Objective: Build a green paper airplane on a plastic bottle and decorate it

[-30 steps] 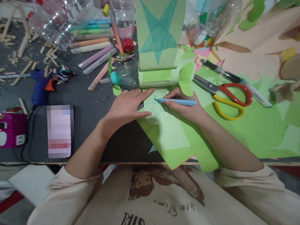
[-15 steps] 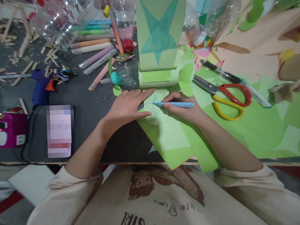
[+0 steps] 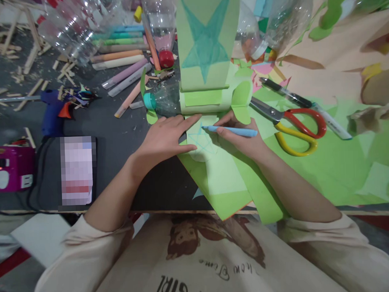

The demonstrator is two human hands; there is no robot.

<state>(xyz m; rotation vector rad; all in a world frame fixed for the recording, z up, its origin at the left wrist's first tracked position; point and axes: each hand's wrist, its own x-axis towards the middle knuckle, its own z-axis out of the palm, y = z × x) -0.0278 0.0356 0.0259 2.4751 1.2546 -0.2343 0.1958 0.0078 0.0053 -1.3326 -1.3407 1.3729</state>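
Note:
A light blue marker point(image 3: 237, 130) is pinched in my right hand point(image 3: 240, 131), its tip at the top point of a thin blue star outline. That outline is on a small pale green paper piece point(image 3: 199, 152). My left hand point(image 3: 168, 136) lies flat with fingers spread, thumb and index finger at the paper's left and upper edges. Just beyond the hands lies a bottle point(image 3: 169, 100) with a teal cap, wrapped in pale green paper. A light green panel point(image 3: 186, 44) with a filled teal star extends beyond it.
Scissors point(image 3: 273, 113) and pens lie right, on green sheets point(image 3: 335, 171). To the left are a blue glue gun point(image 3: 53, 112), a phone point(image 3: 76, 171) and a magenta box point(image 3: 13, 169). Markers point(image 3: 118, 62), sticks and clear bottles point(image 3: 160, 23) fill the far side.
My right hand has moved the blue marker slightly right and its tip up to the star's top point. My left hand has stayed in place.

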